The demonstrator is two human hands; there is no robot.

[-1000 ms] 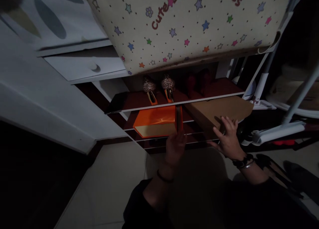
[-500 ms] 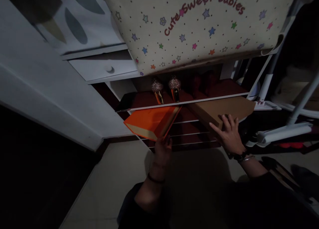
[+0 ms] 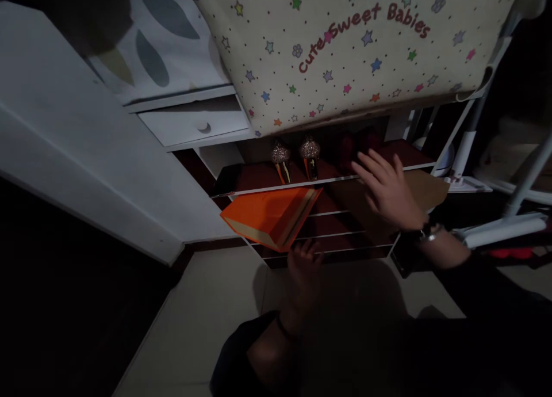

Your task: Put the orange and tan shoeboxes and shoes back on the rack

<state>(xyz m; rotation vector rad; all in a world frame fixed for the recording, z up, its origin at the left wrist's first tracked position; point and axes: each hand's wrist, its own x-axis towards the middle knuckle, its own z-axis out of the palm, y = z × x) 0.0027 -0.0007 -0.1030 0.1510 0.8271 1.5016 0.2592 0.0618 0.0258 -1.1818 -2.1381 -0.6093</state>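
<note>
My right hand (image 3: 388, 193) is open, fingers stretched toward the upper shelf, in front of a dark red pair of what look like shoes (image 3: 345, 145). It holds nothing and partly covers a brown cardboard box (image 3: 425, 189) on the level below. My left hand (image 3: 304, 270) hangs open, fingers loosely bent, just below an orange box (image 3: 267, 213). That box juts tilted out of the rack's left side. Glittery shoes with shiny gold heels, one left (image 3: 281, 158) and one right (image 3: 309, 155), stand on the dark red upper shelf (image 3: 259, 175).
A cream cloth with stars (image 3: 336, 57) hangs above the shelf. Left of it is a white drawer (image 3: 194, 123) beside the wall (image 3: 95, 149). White metal poles (image 3: 468, 155) stand at the right. Pale floor tiles (image 3: 207, 293) lie below.
My right hand has let go of the brown box and risen toward the upper shelf. My left hand has come away from the orange box, down and to the right. The view has shifted slightly.
</note>
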